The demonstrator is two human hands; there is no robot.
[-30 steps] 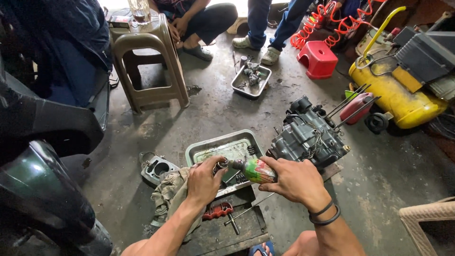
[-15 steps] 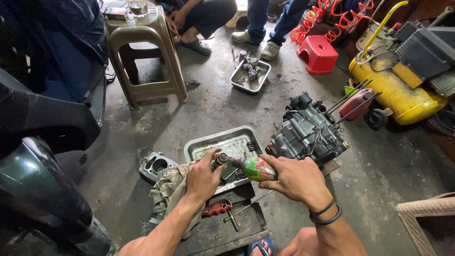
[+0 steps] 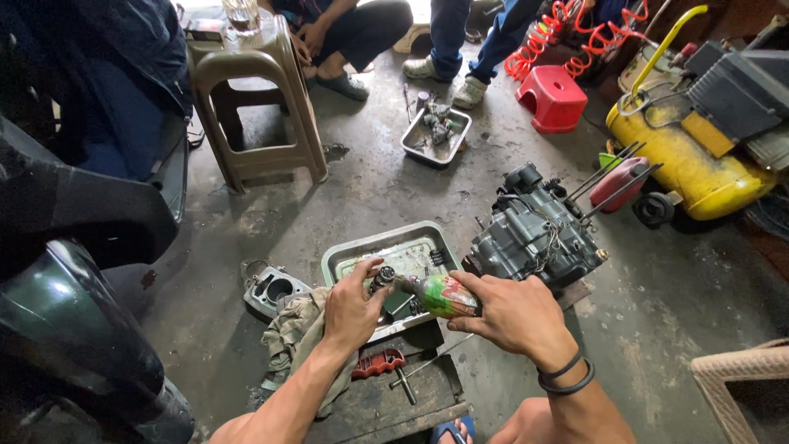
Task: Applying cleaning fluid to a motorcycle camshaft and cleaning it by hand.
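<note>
A small dark metal part (image 3: 381, 278) is pinched in the left hand (image 3: 352, 308) over the near metal tray (image 3: 341, 256), while a green squeeze bottle (image 3: 440, 294), probably light, soft-walled and oil-slick, is wrapped mid-body by the right hand (image 3: 514, 314).

A stained grey concrete floor (image 3: 345, 197) runs through the workshop. A tan plastic stool (image 3: 255, 99) stands at the back, a small red stool (image 3: 552, 97) to its right. Daylight falls from the top. A wicker chair (image 3: 744, 386) edges the lower right corner.
</note>
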